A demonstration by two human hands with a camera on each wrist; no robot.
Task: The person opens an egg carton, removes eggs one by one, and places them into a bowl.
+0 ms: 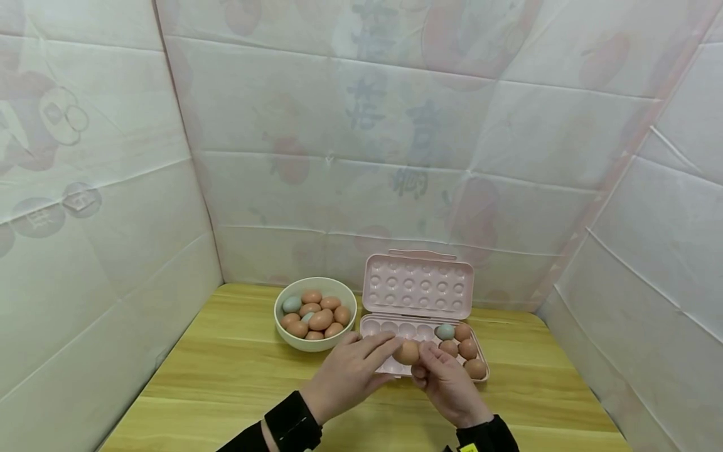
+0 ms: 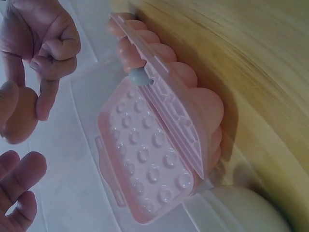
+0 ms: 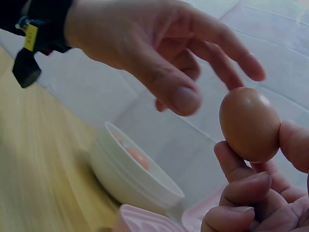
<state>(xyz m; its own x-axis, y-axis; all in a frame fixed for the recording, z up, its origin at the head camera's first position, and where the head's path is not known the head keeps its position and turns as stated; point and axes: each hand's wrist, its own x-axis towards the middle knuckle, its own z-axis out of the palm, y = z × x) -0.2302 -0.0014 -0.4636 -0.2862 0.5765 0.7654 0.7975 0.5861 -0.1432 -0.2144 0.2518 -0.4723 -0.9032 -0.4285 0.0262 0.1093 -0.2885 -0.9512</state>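
Brown egg (image 1: 407, 353) — pinched b/w thumb & fingers of the R hand (image 1: 449, 383), held up abt level w/ the near edge of the pink carton (image 1: 418, 289) in the head view. L hand (image 1: 350, 376) is loosely open, fingertips at the egg; can't tell if they touch. Bowl (image 3: 120, 174) sits nr the desk's (image 1: 226, 364) far edge. Best handling, I'd judge: light, even pinch, L fingers close as backup — & low over the cups (image 1: 407, 330), clear of the seated eggs (image 1: 467, 349).
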